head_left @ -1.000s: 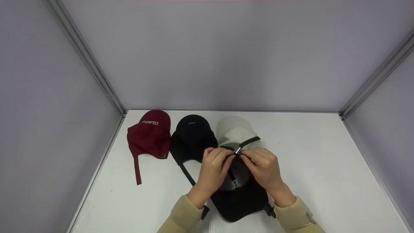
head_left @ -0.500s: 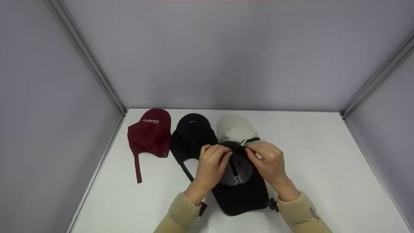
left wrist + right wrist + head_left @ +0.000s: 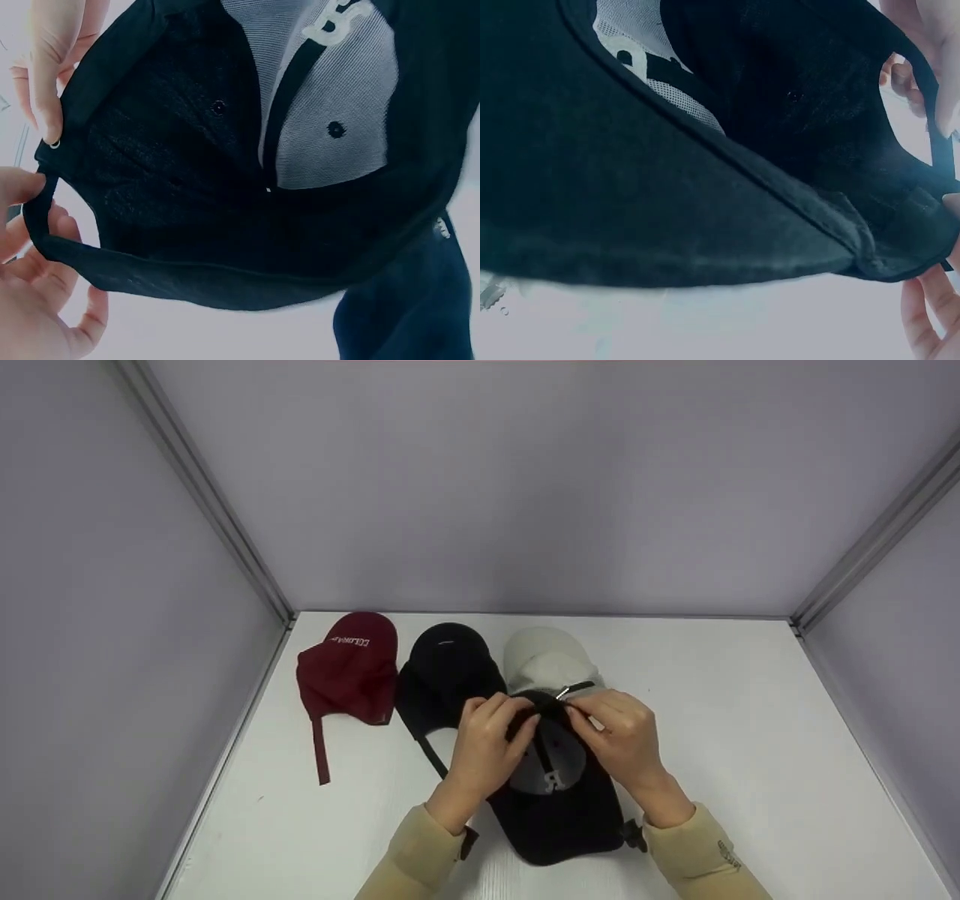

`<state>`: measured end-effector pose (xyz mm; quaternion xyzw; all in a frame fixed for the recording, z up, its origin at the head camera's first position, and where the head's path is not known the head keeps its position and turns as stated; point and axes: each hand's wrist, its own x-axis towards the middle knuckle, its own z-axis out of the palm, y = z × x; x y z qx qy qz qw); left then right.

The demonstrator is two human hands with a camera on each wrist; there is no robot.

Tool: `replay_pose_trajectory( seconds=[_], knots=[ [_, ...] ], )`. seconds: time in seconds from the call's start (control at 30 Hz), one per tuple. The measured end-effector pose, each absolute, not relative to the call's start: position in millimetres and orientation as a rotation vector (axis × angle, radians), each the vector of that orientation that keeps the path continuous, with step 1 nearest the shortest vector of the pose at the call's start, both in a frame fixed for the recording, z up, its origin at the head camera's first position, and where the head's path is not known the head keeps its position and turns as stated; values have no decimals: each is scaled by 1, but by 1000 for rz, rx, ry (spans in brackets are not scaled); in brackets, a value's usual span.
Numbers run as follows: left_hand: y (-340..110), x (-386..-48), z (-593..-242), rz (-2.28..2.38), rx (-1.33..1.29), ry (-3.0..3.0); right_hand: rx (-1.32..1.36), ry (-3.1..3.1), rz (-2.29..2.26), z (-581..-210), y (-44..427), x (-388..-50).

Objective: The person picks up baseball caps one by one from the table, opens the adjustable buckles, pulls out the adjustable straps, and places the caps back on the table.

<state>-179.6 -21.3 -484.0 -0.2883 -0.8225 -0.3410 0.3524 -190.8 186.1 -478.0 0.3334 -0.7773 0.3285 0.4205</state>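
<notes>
My left hand point(image 3: 487, 742) and right hand point(image 3: 619, 731) pinch the back of a black cap point(image 3: 559, 829), which lies inside up with its brim toward me. Between the hands runs the cap's narrow back strap, with a small metal buckle point(image 3: 562, 693) beside my right fingertips. The loose strap end point(image 3: 579, 687) points away to the right. In the left wrist view, the left hand point(image 3: 37, 277) holds the strap beside the oval rear opening. The right wrist view has the right hand point(image 3: 939, 300) pinching the cap's edge at the strap's end. Fingers partly hide the buckle.
A red cap point(image 3: 349, 682) lies at the far left, its strap hanging toward me. Beside it is another black cap point(image 3: 450, 679), then a light grey cap point(image 3: 547, 656) just behind the held one. The white table point(image 3: 750, 750) has grey walls around it.
The buckle has shifted right toward the right hand, and less of the loose strap end shows. Both hands spread slightly apart, then stayed nearly still over the last half second.
</notes>
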Motion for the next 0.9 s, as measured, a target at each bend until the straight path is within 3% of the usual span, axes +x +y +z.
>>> replay_pose_trajectory(
  seconds=[0.9],
  knots=[
    [-27, -179, -481, -925, -798, -2016, 637, -1921, 777, -483, 195, -192]
  ],
)
